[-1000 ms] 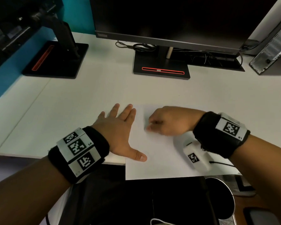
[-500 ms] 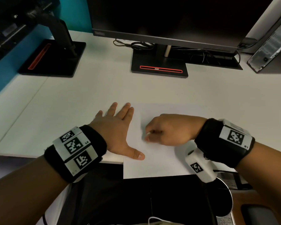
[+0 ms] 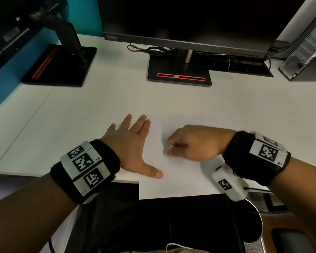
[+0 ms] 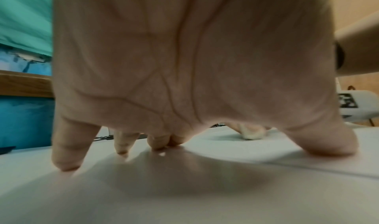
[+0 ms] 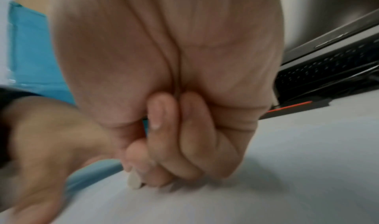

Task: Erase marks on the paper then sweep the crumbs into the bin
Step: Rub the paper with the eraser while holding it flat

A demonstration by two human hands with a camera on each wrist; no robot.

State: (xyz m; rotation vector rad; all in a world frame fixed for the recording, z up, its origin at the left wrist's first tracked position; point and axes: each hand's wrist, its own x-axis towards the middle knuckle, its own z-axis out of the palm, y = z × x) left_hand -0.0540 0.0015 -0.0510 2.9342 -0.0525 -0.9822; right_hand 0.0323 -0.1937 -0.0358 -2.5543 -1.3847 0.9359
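A white sheet of paper (image 3: 181,176) lies at the near edge of the white desk (image 3: 153,99), its front part overhanging the edge. My left hand (image 3: 133,143) lies flat with spread fingers on the paper's left border, thumb on the sheet. My right hand (image 3: 192,143) is curled over the paper's middle and pinches a small pale eraser (image 3: 171,147) against the sheet. The right wrist view shows the eraser (image 5: 134,181) poking out below my fingers, touching the paper. In the left wrist view the eraser (image 4: 252,132) sits beyond my spread left hand (image 4: 184,81).
A black monitor (image 3: 190,21) on a base with a red stripe (image 3: 180,74) stands at the back, with cables beside it. A second monitor base (image 3: 58,68) stands back left. A round bin (image 3: 252,225) shows below the desk edge, under my right wrist.
My right hand with the eraser has shifted a little across the paper, rubbing. The left hand stays flat in the same place.
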